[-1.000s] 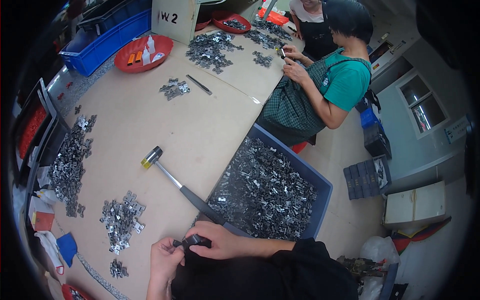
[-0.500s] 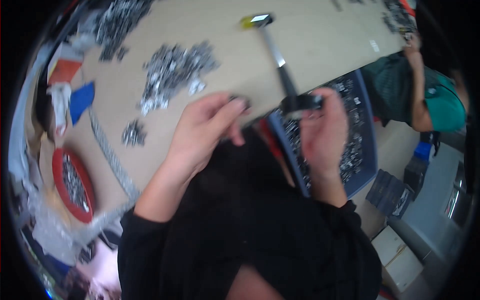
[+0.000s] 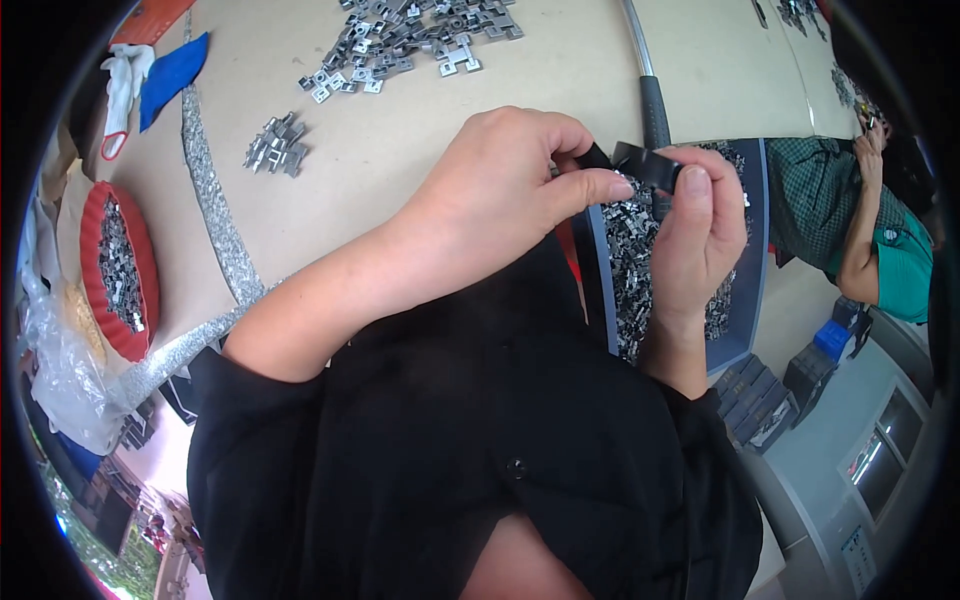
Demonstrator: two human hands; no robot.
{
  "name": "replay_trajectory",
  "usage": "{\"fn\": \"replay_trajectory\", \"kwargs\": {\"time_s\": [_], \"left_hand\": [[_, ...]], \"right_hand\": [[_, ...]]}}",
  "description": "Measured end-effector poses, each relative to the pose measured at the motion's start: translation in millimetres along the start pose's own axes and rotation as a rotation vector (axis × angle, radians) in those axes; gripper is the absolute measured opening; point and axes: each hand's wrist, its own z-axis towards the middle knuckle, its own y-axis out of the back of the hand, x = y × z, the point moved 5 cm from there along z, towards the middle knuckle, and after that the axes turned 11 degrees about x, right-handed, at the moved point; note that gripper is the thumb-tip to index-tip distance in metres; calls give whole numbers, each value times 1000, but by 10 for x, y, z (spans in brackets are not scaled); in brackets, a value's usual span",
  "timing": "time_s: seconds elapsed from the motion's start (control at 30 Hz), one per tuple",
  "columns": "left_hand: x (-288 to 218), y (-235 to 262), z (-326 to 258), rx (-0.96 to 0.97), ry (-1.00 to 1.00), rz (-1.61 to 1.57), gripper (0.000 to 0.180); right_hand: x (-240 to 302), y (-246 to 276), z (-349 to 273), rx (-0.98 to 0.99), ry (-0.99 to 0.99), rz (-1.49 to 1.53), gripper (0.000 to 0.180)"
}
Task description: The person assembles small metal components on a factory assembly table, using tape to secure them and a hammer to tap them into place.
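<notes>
Now left hand and right hand, farther apart half a second ago, nearly meet, bringing both to the work. Right thumb and fingers pinch a black rounded piece by the blue-grey bin; left grip unclear.

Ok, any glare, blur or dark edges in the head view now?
Head view: black fisheye border darkens the corners; a bright streak marks the white-framed window; the small silver metal pieces look fairly crisp; the black curved object at the bare right hand shows little detail.
</notes>
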Motion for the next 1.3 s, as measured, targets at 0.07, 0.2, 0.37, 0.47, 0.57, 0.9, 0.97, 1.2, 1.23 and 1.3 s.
{"fn": "replay_trajectory", "kwargs": {"time_s": [0.07,0.2,0.37,0.47,0.57,0.9,0.97,1.2,1.23,1.3], "left_hand": [[5,18,19,-48,-19,49,20],[59,47,22,-32,-24,222,16],[29,109,-6,-52,-139,457,14],[5,93,7,50,-89,352,14],[4,74,2,116,67,263,16],[175,-45,63,12,28,239,15],[137,-56,63,0,-49,263,15],[293,-17,-4,108,219,-376,10],[364,-35,-50,121,288,-528,9],[359,-54,2,134,287,-525,10]], "right_hand": [[81,3,0,67,58,-272,20],[93,-73,39,115,142,-361,6],[138,-183,42,203,275,-388,7],[122,-196,39,217,259,-406,8],[120,-191,26,251,249,-433,8],[129,-183,-23,228,235,-455,10],[124,-174,-25,235,186,-431,10],[-123,-177,-45,321,-265,120,9],[-231,-232,-73,316,-341,326,11],[-250,-143,-33,240,-317,201,11]]}}
